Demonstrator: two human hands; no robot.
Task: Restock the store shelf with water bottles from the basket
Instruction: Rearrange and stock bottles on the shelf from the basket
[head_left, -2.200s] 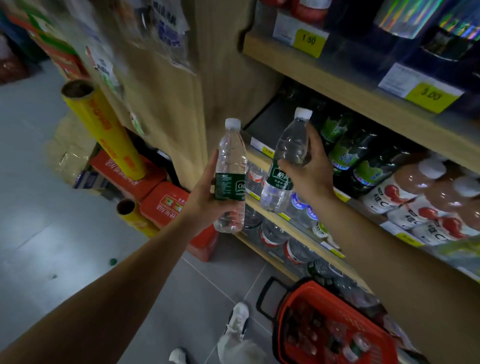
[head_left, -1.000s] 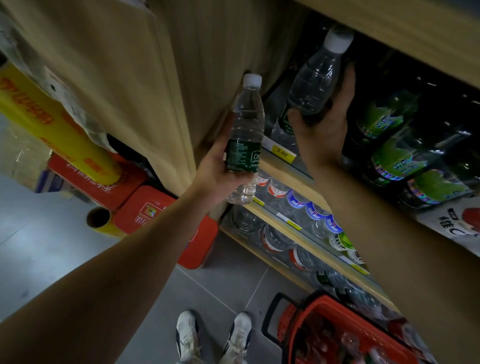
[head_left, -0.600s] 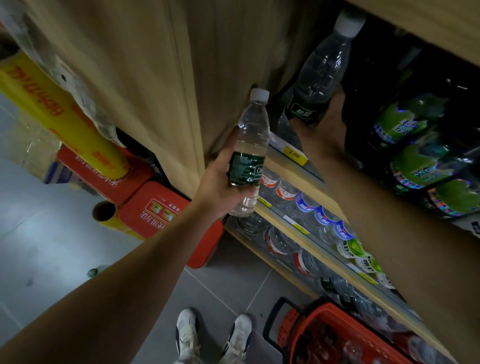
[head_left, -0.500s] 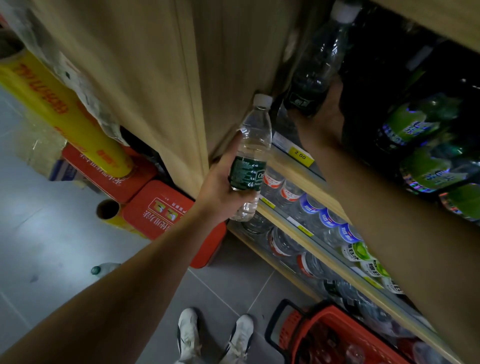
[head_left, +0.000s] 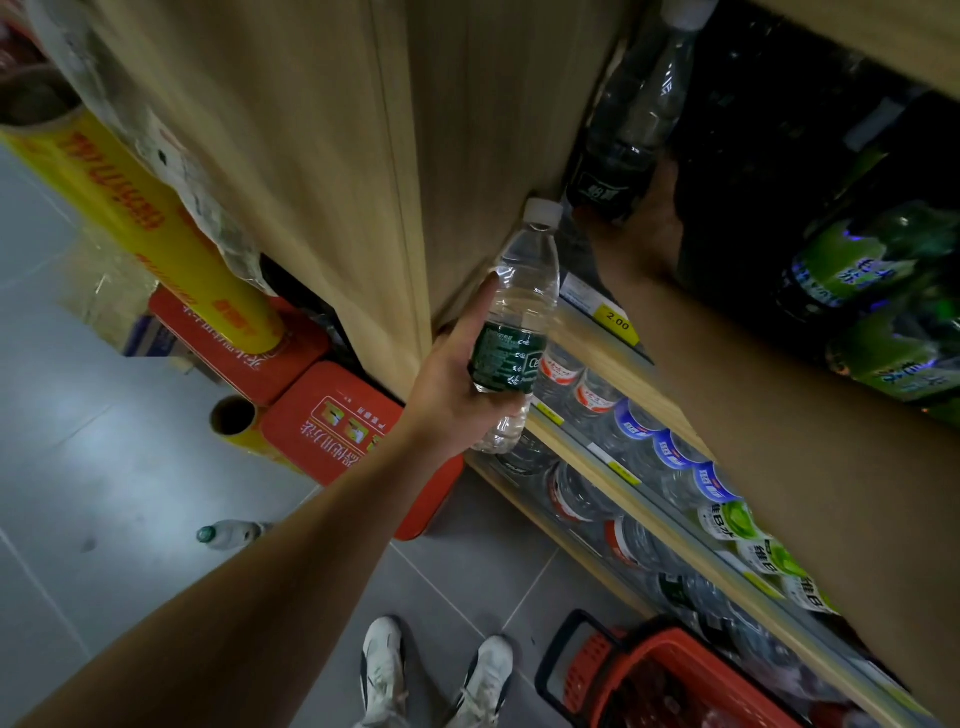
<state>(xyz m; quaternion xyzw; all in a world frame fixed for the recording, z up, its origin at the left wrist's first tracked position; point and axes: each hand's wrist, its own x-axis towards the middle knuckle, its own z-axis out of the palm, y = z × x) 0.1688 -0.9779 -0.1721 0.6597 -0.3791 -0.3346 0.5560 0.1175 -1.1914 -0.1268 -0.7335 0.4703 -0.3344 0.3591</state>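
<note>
- Shelf (head_left: 613, 364): light wood board with a yellow 2.00 price tag (head_left: 617, 323) on its front lip; everything below is placed relative to it.
- Basket (head_left: 691, 675): red, on the floor below the shelf, near the person's shoes; contents too dark to count.
- Green-label drinks (head_left: 857, 270): fill the shelf's right part; the free slot looks to be the dark left corner against the side panel.
- Bottle in the shelf (head_left: 639, 104): deep in that left corner, long axis near upright, cap tilted toward the upper board. Right hand (head_left: 644, 228) is under its base, well inside; finger closure is lost in shadow, can't tell if it grips or has let go.
- Second bottle (head_left: 519, 322): just outside the shelf's front lip, left of the tag, cap up and leaning toward the opening. Left hand (head_left: 457, 389) wraps its green label, thumb along the side.
- Judgement: left hand is nearer the opening; its bottle already points in, so it needs a push up-right over the lip once the right arm clears.
</note>
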